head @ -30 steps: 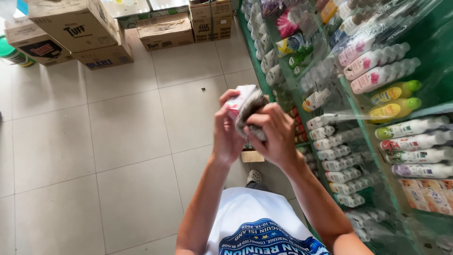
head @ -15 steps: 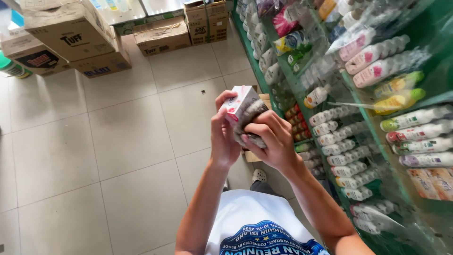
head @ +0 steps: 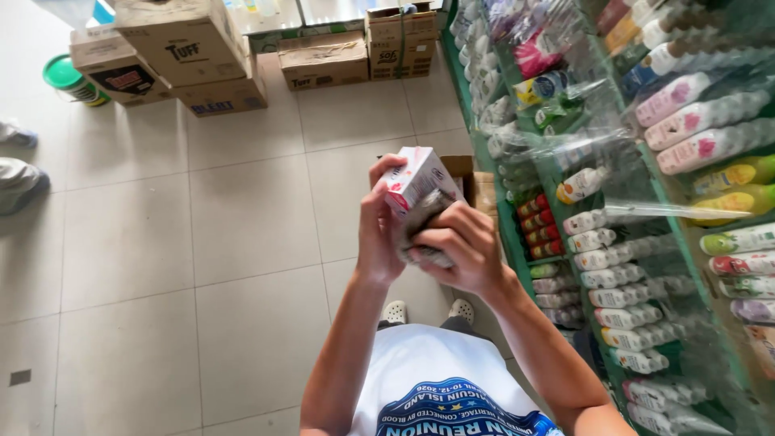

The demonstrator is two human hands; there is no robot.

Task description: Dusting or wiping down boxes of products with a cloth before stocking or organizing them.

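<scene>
— At centre frame, what's held?
— Left hand (head: 378, 234) and right hand (head: 460, 246) both closed around a pink-white carton (head: 418, 179) with grey wrap (head: 424, 226).
— Beyond?
— Shelf bottles (head: 613, 250) at three o'clock; boxes (head: 194, 56) at eleven.

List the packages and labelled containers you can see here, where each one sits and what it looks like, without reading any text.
Small carton: held in both hands, left hand and right hand; boxy, white with pink-red.
Cardboard boxes: stacked on the floor, top left; brown.
Bucket: far left on the floor; round, green lid.
Bottles: on the green shelves, right; white with pink labels, some yellow.
</scene>
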